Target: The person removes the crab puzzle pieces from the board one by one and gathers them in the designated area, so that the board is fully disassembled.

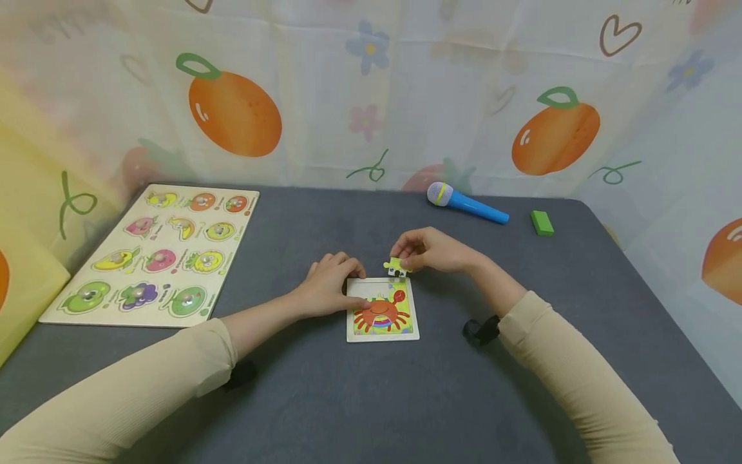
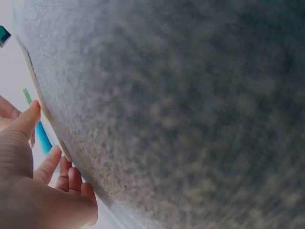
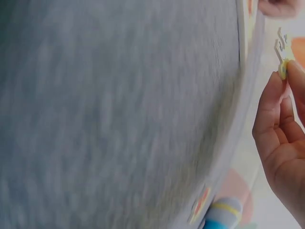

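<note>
A small crab jigsaw puzzle [image 1: 382, 314] lies in a pale square frame on the dark table. Its crab is red on a yellow-green ground, and a pale bare area shows in the upper left part. My left hand [image 1: 332, 283] rests at the frame's left side, thumb stretched over the picture and fingers by the upper left edge. Just above the frame's top edge, my right hand [image 1: 431, 250] pinches a yellow-green jigsaw piece [image 1: 397, 267] with black-and-white marks between thumb and forefinger. The right wrist view shows this jigsaw piece [image 3: 283, 69] edge-on at the fingertips.
A wooden fruit peg board [image 1: 174, 248] lies at the left. Toward the back right are a blue toy microphone [image 1: 469, 204] and a green block [image 1: 542, 223]. A small flat coloured piece [image 3: 199, 205] lies near the microphone in the right wrist view. A printed curtain hangs behind.
</note>
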Demonstrator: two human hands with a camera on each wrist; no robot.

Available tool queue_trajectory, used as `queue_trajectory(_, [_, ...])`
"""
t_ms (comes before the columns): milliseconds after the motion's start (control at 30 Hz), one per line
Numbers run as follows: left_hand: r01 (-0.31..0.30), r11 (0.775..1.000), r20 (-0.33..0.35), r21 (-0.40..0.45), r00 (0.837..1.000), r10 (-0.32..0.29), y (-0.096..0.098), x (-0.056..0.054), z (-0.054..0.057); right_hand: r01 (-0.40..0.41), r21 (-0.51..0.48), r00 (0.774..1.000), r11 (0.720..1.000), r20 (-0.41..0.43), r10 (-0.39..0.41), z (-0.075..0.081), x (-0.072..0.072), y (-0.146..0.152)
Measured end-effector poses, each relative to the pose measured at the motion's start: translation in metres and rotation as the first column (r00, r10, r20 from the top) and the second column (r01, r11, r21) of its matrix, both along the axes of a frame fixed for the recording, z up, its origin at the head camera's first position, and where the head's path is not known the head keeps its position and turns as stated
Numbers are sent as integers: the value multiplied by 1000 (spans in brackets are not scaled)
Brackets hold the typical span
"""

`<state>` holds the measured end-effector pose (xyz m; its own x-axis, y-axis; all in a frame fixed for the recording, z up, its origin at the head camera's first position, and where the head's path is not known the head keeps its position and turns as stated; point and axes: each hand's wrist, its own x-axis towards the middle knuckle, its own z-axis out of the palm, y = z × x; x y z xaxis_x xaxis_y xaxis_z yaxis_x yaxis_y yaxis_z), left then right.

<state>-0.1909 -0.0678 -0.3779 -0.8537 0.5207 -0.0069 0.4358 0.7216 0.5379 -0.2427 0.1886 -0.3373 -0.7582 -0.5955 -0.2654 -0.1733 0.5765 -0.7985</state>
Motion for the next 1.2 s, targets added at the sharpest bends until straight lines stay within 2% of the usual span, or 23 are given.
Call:
queue_trajectory(300, [76,997,-28,18,997,-75,-6,4,1,131,-6,990,991,-43,-131,7,-7,41])
queue_trajectory(567, [120,992,3,40,993,-120,-7,5,1,234,21,970,972,-65,-232,4,-12,79])
queue_trajectory(900, [120,992,13,44,993,-121,-5,3,2,294,88,953,952,-100,-285,4,-12,113])
queue_trajectory(1200, [116,992,32,43,993,-118,-4,2,3,287,143,958,947,-74,-278,2,-12,124])
